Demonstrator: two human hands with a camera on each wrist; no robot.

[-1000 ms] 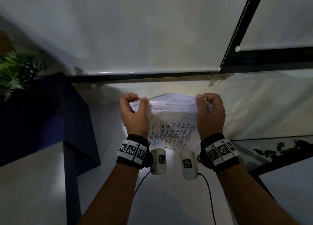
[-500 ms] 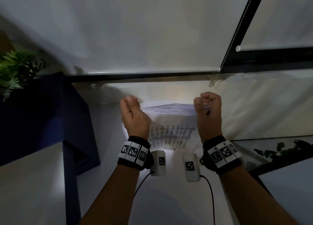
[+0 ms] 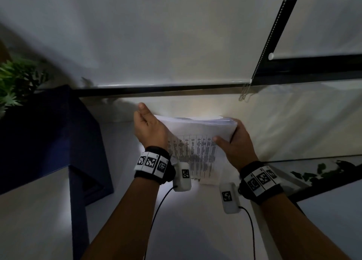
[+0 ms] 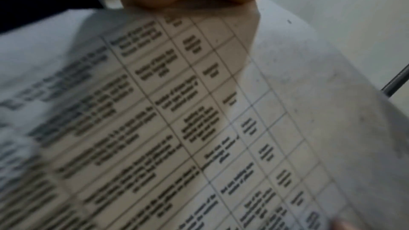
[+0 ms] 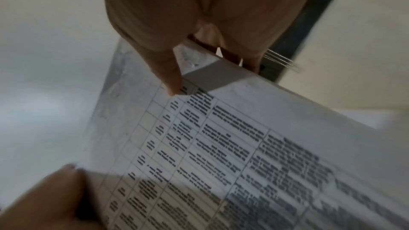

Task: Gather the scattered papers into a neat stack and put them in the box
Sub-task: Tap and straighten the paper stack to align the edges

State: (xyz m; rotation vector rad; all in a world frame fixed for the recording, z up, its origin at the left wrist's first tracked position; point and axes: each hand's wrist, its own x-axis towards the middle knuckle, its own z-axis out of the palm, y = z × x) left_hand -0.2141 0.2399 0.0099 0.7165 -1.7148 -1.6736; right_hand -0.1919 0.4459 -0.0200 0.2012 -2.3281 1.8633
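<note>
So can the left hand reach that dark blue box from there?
Probably yes: the box stands just beside the left hand, with nothing between them. But that hand rests against the papers that the right hand grips, so it would have to leave them.

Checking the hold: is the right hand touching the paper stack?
Touching. The right wrist view shows the right hand pinching the paper stack, thumb on top.

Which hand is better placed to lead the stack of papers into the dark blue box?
Left, probably: the box stands beside the left hand, which touches the stack. The right hand pinches the opposite edge, so it would reach across.
</note>
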